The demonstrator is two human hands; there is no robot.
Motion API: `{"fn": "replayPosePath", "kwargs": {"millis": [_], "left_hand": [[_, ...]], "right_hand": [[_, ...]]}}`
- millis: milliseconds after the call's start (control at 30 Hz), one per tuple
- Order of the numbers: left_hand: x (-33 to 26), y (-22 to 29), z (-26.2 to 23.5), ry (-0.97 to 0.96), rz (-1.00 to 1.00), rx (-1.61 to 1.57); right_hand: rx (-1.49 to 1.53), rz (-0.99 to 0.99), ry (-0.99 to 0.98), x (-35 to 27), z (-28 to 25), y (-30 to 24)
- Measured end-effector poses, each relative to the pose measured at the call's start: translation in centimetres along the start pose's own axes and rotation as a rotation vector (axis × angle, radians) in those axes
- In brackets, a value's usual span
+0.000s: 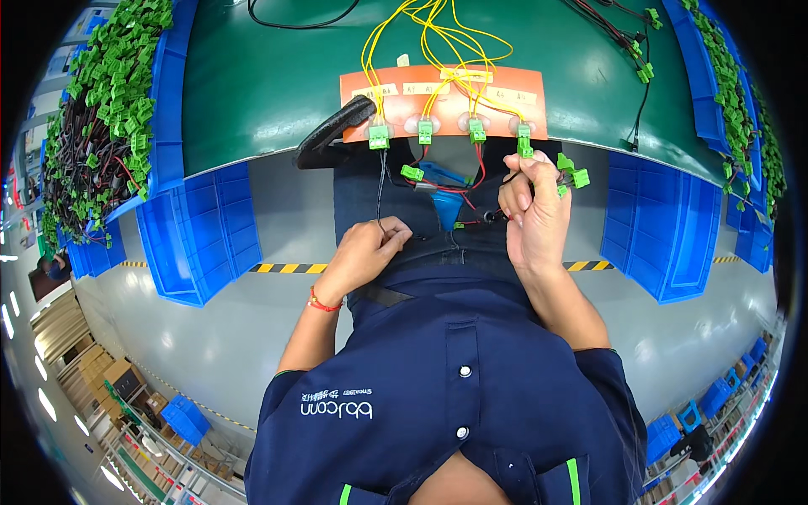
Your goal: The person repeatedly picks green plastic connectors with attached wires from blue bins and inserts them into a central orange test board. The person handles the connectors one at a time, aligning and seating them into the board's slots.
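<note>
Navy cloth — a shirt [404, 362] — fills the lower centre of the frame. Left of centre, the left hand [366, 251] presses thumb and forefinger together on a black wire [380, 192]; right of centre, the right hand [537, 220] pinches a green connector [525, 150] at the lower right edge of an orange board [402, 108]. Beyond, upper centre, yellow wires [429, 21] cross a green table [278, 84].

I'm seeing a blue bin [198, 236] sitting at my left, another blue bin [648, 231] sitting at my right, both below the green table [252, 93] edge. Black cable [299, 27] is curving across its far left. Striped tape [290, 268] is crossing the grey floor [286, 324]. Cardboard boxes [97, 370] are standing lower left, blue crate [185, 419] nearby.
</note>
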State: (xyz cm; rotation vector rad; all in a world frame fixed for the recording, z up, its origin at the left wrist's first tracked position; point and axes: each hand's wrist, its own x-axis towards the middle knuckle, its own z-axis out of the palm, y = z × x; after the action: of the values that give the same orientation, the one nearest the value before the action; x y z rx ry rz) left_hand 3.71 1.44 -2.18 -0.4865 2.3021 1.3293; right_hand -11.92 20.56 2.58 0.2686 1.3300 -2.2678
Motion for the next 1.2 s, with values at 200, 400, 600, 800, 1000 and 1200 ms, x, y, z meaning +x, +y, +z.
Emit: {"fn": "replayPosePath", "kwargs": {"millis": [200, 400, 600, 800, 1000, 1200], "left_hand": [[0.6, 1.0, 1.2, -0.084, 0.02, -0.177], [0.7, 1.1, 2.2, -0.13, 0.115, -0.554], [0.5, 3.8, 1.6, -0.155, 0.166, -1.032], [1.5, 5.2, 2.7, -0.14, 0.235, -1.3], [1.4, 6.2, 1.2, -0.143, 0.267, -1.264], [0.6, 5.0, -0.1, -0.128, 0.232, -1.082]], "right_hand": [[0.118, 0.06, -0.019, -0.2, 1.1, -0.6], [-0.056, 0.045, -0.115, 0.4, -0.2, -1.3], [-0.517, -0.123, -0.307, -0.5, -3.9, -3.0], [-0.455, 0.104, -0.647, -2.4, -1.0, -2.3], [-0.286, 0.132, -0.786, -1.1, -2.1, -1.8], [-0.393, 0.213, -0.72, -0.9, -2.0, -2.5]]}}
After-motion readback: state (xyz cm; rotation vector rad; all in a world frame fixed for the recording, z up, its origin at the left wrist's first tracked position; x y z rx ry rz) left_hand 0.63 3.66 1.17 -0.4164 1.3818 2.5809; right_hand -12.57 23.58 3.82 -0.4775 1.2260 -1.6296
